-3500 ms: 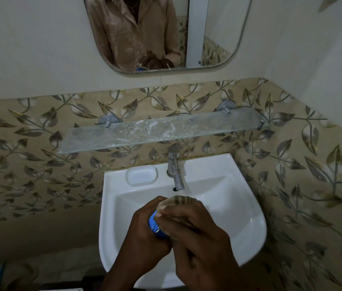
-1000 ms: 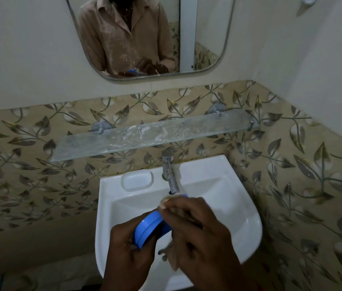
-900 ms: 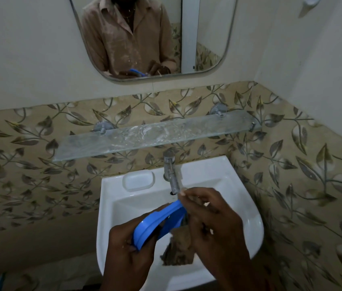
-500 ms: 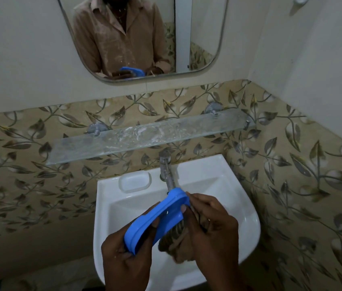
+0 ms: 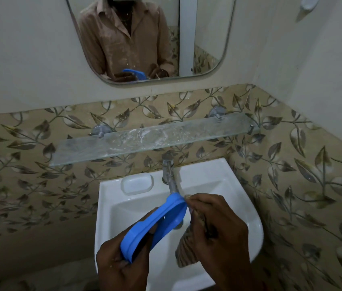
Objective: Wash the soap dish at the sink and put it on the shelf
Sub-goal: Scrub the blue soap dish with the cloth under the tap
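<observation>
A blue oval soap dish (image 5: 157, 224) is tilted on edge over the white sink (image 5: 249, 208), its far end just under the chrome tap (image 5: 169, 171). My left hand (image 5: 122, 269) grips its near end. My right hand (image 5: 220, 234) pinches a brown striped cloth (image 5: 187, 246) against the dish's far rim; the cloth hangs down into the basin. The frosted glass shelf (image 5: 151, 137) runs along the tiled wall above the sink and carries nothing.
A moulded soap recess (image 5: 137, 183) lies left of the tap. A mirror (image 5: 145, 36) hangs above the shelf and reflects a person in a tan shirt. Leaf-patterned tiles cover the walls; the right wall stands close beside the sink.
The dish has come out from between my hands and now stands tilted with its far end up near the tap. My right hand has shifted to that far rim, and the cloth now hangs free.
</observation>
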### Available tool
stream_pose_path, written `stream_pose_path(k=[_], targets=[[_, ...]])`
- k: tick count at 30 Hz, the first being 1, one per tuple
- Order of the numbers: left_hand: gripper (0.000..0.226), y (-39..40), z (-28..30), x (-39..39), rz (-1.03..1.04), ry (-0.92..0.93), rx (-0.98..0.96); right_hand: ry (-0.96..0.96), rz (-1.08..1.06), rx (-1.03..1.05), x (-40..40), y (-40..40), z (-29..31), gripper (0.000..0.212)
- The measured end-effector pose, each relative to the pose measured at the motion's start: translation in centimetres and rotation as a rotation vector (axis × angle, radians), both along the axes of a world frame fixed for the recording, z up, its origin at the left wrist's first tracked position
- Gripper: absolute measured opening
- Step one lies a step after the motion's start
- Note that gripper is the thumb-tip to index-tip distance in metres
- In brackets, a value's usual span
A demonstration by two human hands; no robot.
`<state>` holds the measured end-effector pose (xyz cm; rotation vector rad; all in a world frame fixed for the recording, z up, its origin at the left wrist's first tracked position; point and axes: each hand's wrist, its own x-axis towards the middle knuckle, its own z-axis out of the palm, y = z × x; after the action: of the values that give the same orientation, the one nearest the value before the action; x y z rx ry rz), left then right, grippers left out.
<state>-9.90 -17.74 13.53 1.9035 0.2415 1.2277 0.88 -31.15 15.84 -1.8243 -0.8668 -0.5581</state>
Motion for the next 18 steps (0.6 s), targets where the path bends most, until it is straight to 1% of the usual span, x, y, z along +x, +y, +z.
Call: stream_pose_path(k=[3, 7, 10, 11, 14, 15, 16, 17, 18], targets=[[0.064, 0.3, 1.1, -0.1, -0.024, 0.011, 0.024, 0.043, -0.001, 0.019, -0.4, 0.0, -0.3, 0.021], [0.064, 0.4, 2.3, -0.4, -0.055, 0.054, 0.01, 0.031, -0.009, 0.018, -0.6, -0.1, 0.1, 0.017], [0.059, 0.6, 2.1, -0.2, -0.093, 0.054, 0.043, 0.019, -0.014, 0.037, -0.6, -0.2, 0.5, 0.016], [0.063, 0.5, 1.7, -0.2, -0.107, 0.049, 0.069, 0.003, 0.005, 0.039, -0.8, -0.1, 0.7, 0.014], [0.092, 0.5, 0.6, 0.1, -0.1, 0.068, 0.133, -0.074, 0.095, -0.002, -2.1, 0.3, 0.8, 0.017], [0.095, 0.5, 0.3, 0.0, -0.081, 0.086, 0.14, -0.095, 0.11, -0.024, -2.4, 0.4, 0.6, 0.018], [0.091, 0.6, 0.1, -0.1, -0.065, 0.084, 0.124, -0.103, 0.11, -0.046, -2.4, 0.5, 0.4, 0.019], [0.078, 0.7, 0.0, -0.3, -0.055, 0.07, 0.119, -0.092, 0.092, -0.069, -2.1, 0.5, 0.4, 0.018], [0.053, 1.1, -0.8, -0.7, -0.064, 0.081, 0.126, -0.071, 0.058, -0.091, -1.5, 0.4, 0.3, 0.018]])
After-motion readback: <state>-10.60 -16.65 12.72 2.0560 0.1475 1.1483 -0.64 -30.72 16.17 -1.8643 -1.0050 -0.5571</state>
